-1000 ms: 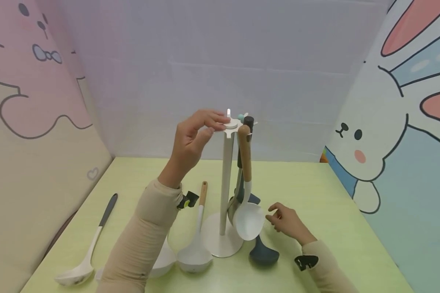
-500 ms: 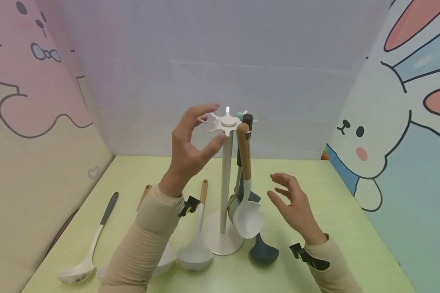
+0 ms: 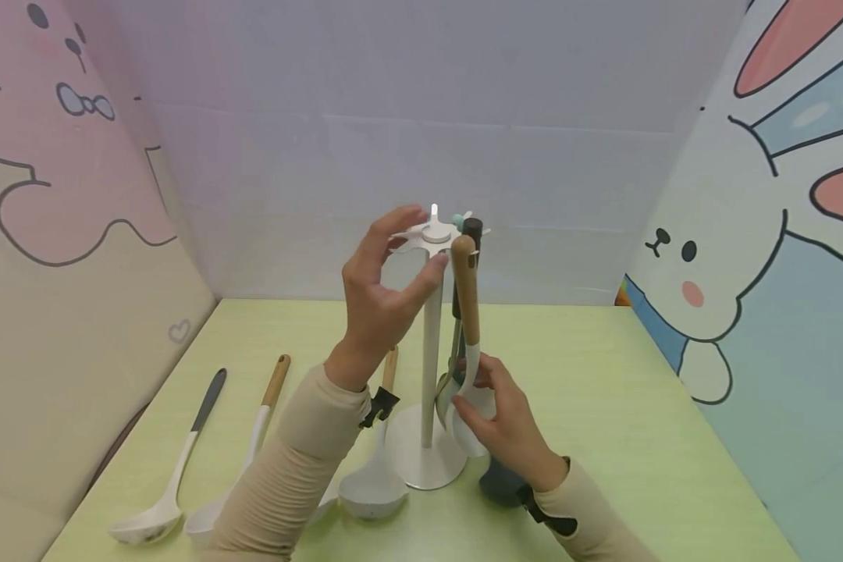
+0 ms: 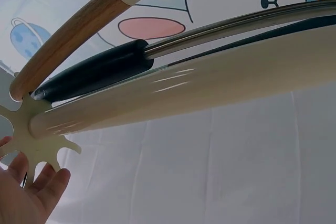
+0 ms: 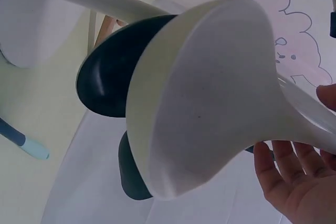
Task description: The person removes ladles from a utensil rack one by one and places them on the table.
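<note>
A white utensil rack (image 3: 432,336) with a hooked top disc stands on the table. My left hand (image 3: 386,289) holds that disc, thumb at its near edge and fingers at its far side; in the left wrist view its fingers (image 4: 52,190) curl between the prongs. From the rack hangs a white ladle (image 5: 210,98) with a wooden handle (image 3: 466,293). My right hand (image 3: 509,421) has thumb and fingers around the ladle's neck, partly covering the bowl in the head view. A black-handled utensil (image 4: 100,74) with a metal shaft hangs beside it.
A dark ladle (image 3: 500,484) lies right of the round base, partly behind my right wrist. To the left lie a grey-handled white spoon (image 3: 144,527), a wooden-handled white utensil (image 3: 258,429) and another white ladle (image 3: 372,492). Dark utensil heads (image 5: 105,72) hang behind the held ladle.
My right hand has come in from the right to the hanging ladle's neck. My left hand opened off the disc's top, the disc showed more fully, and the fingers closed around its edge again.
</note>
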Available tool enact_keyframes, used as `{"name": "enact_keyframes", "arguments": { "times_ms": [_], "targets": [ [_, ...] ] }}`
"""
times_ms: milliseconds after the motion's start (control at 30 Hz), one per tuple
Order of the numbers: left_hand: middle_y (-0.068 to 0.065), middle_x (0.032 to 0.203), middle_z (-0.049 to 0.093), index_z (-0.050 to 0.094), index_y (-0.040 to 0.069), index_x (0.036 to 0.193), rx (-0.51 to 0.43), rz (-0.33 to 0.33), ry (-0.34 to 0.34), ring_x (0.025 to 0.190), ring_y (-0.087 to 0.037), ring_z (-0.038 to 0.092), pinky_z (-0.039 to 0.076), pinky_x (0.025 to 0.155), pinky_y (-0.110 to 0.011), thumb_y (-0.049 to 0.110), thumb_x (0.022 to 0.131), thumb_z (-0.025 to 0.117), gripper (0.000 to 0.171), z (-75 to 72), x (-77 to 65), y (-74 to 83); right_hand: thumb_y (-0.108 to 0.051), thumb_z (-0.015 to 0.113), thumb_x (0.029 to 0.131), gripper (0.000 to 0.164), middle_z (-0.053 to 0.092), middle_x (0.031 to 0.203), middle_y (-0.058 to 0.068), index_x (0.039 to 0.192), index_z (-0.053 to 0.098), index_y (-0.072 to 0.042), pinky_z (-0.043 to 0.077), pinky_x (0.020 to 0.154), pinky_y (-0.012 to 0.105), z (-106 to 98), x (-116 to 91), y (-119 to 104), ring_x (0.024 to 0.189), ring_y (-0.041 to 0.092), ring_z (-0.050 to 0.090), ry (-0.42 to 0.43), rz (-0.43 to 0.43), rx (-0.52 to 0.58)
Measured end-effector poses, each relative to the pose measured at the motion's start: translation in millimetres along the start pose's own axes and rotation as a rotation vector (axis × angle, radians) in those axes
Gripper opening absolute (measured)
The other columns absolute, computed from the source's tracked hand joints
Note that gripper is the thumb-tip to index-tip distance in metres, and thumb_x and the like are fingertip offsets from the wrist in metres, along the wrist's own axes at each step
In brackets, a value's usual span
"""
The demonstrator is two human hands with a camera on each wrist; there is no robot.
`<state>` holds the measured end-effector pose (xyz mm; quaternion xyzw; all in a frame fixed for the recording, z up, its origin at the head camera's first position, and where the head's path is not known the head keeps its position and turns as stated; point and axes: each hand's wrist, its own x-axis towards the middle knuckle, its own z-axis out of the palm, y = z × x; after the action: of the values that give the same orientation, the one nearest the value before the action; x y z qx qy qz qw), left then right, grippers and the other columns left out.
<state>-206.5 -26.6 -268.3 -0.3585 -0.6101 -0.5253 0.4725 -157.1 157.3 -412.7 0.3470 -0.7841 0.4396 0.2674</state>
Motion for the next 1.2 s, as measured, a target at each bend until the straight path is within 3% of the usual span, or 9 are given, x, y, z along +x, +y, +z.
{"name": "enact_keyframes", "arguments": {
  "times_ms": [233, 467, 833, 1033, 1200],
  "targets": [
    [-0.022, 0.101, 0.071, 0.069, -0.008, 0.103, 0.031, 0.048, 0.011, 0.105, -0.036, 0.064, 0.046, 0.102, -0.044, 0.008, 0.082, 0.067, 0.027, -0.2, 1.0, -2.7, 0.020, 0.068, 0.081, 0.055, 0.066, 0.108, 0.013, 0.129, 0.048, 0.005, 0.057, 0.081, 0.040, 7, 3, 1, 0.094, 0.028, 0.068, 0.048, -0.073, 0.018],
    [-0.023, 0.099, 0.072, 0.069, -0.008, 0.094, -0.006, 0.034, 0.008, 0.104, -0.038, 0.066, 0.046, 0.102, -0.043, 0.008, 0.082, 0.065, 0.021, -0.7, 2.8, -5.6, 0.022, 0.065, 0.081, 0.047, 0.067, 0.102, 0.014, 0.124, 0.050, 0.009, 0.058, 0.080, 0.039, 8, 5, 1, 0.090, 0.030, 0.070, 0.053, -0.068, 0.084],
    [-0.024, 0.099, 0.071, 0.069, -0.010, 0.094, -0.040, -0.005, -0.021, 0.107, -0.038, 0.065, 0.047, 0.101, -0.043, 0.010, 0.083, 0.062, 0.024, -1.8, 4.0, -8.8, 0.021, 0.065, 0.083, 0.042, 0.066, 0.099, 0.015, 0.121, 0.051, 0.008, 0.056, 0.082, 0.029, 9, 10, -5, 0.087, 0.029, 0.070, 0.041, -0.047, 0.107],
    [-0.027, 0.100, 0.070, 0.067, -0.011, 0.095, -0.107, -0.022, -0.052, 0.111, -0.036, 0.064, 0.046, 0.103, -0.042, 0.006, 0.083, 0.060, 0.022, -3.9, 5.0, -13.0, 0.020, 0.065, 0.084, 0.041, 0.067, 0.099, 0.015, 0.121, 0.051, 0.009, 0.056, 0.083, 0.027, 8, 11, -7, 0.088, 0.029, 0.071, 0.035, -0.028, 0.109],
    [-0.032, 0.102, 0.067, 0.065, -0.014, 0.095, -0.182, -0.060, -0.081, 0.113, -0.039, 0.063, 0.048, 0.101, -0.043, 0.005, 0.083, 0.058, 0.023, -6.3, 6.2, -16.1, 0.024, 0.065, 0.080, 0.044, 0.067, 0.099, 0.017, 0.120, 0.051, 0.010, 0.058, 0.079, 0.030, 7, 12, -10, 0.086, 0.031, 0.071, 0.048, -0.080, 0.109]
  ]
}}
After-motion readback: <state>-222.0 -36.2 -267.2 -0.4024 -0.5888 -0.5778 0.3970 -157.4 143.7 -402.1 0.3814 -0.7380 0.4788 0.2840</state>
